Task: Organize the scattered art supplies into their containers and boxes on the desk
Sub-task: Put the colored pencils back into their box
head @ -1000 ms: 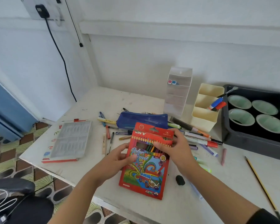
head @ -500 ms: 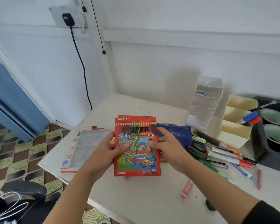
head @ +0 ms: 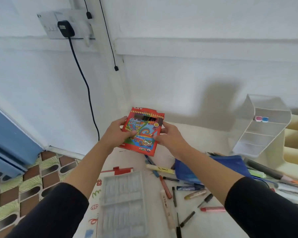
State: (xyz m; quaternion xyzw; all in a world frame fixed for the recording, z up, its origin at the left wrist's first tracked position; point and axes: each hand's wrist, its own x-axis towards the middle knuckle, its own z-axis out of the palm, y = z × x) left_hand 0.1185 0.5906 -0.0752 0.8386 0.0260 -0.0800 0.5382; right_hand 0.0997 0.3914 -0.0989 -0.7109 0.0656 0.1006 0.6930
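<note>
White counter (head: 205, 225) is standing in a room corner, pens (head: 165, 187) lying scattered; a plastic organizer (head: 265, 133) is holding two small blocks (head: 261, 119). The left hand (head: 117, 133) and right hand (head: 170, 137) are gripping a pencil box (head: 143, 134).

- White walls (head: 196, 23) meet in a corner, far centre; a raised band (head: 213, 47) runs horiz. across both.
- Socket plate (head: 50, 19) far left w/ black plug (head: 65, 29); its black cable (head: 83, 76) drops toward the floor.
- Thin 2nd cable (head: 108, 31) hangs by the corner, end loose.
- Blue panel (head: 5, 134) at left edge; door or not, can't tell.
- Floor (head: 33, 177) near left: brown + green patterned tiles.
- White desk (head: 206, 141) set into the corner.
- Soft, even light; grey shadow (head: 218, 100) on right wall.
</note>
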